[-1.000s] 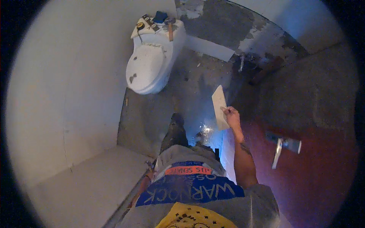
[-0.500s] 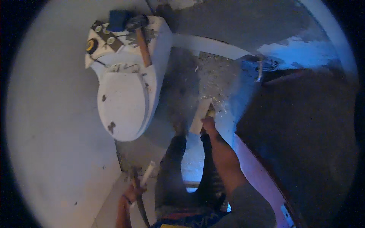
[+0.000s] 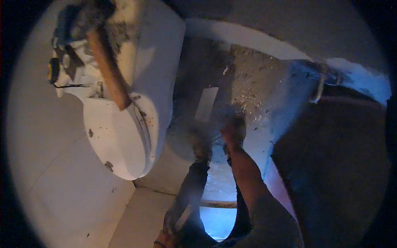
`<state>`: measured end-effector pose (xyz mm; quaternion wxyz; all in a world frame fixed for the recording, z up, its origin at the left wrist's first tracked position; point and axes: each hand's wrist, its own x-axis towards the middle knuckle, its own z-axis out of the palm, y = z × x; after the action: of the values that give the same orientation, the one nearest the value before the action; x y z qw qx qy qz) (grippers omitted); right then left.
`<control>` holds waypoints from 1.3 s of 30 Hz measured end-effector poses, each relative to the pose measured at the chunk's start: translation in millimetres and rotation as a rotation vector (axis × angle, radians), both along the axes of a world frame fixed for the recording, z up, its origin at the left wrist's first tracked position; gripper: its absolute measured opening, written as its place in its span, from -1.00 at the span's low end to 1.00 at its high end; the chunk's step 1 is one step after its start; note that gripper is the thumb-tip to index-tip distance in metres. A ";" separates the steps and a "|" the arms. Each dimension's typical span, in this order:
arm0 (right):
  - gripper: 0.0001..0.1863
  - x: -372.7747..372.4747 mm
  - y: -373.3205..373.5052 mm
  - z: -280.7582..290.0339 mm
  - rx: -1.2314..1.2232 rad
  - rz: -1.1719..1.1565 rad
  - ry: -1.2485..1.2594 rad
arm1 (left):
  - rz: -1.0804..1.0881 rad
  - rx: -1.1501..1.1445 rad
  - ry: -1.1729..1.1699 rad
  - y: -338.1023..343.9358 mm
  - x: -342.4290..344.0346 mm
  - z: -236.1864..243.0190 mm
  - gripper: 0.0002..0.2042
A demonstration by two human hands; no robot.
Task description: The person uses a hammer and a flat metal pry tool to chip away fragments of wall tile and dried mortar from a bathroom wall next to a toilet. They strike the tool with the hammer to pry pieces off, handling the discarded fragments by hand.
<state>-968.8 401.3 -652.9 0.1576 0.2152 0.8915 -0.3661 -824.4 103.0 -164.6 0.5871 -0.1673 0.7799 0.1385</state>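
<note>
At the bottom, my left hand is closed round a pale narrow strip; blur hides what kind of thing it is. A dark shape lies beside the strip at my fingers, and I cannot make it out. My right hand reaches down by my right foot, its fingers smeared and dark. A pale flat rectangular piece lies on the floor ahead of my feet, to the left of my right hand and apart from it.
To the left stands a white toilet with dirt spots on its lid. A wooden-handled hammer and a yellow-and-black tape measure rest on it. Crumbly debris covers the floor ahead. A metal pipe sticks out at right.
The pale flat piece was at my right hand; now it lies farther forward, apart from the hand. My left hand has moved right and down. The view has shifted closer to the toilet.
</note>
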 end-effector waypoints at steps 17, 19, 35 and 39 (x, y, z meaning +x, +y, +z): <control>-0.48 -39.8 138.2 654.0 -0.728 0.189 -0.381 | 0.531 0.708 0.455 321.2 -277.9 107.8 -0.42; -0.59 -27.2 145.8 632.3 -0.265 -0.062 -0.321 | 0.429 0.616 0.420 353.3 -297.4 127.4 -0.31; -0.69 -81.3 211.7 699.0 -0.083 -0.260 0.112 | 0.395 0.421 0.702 262.8 -383.0 43.2 -0.53; -0.76 -51.9 180.7 680.7 -0.240 -0.380 0.307 | 0.285 0.421 0.639 229.6 -349.1 14.9 -0.54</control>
<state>-1020.7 582.0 27.8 -0.0266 0.3003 0.7988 -0.5206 -1173.4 332.6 -149.7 0.3117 -0.0984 0.8467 0.4199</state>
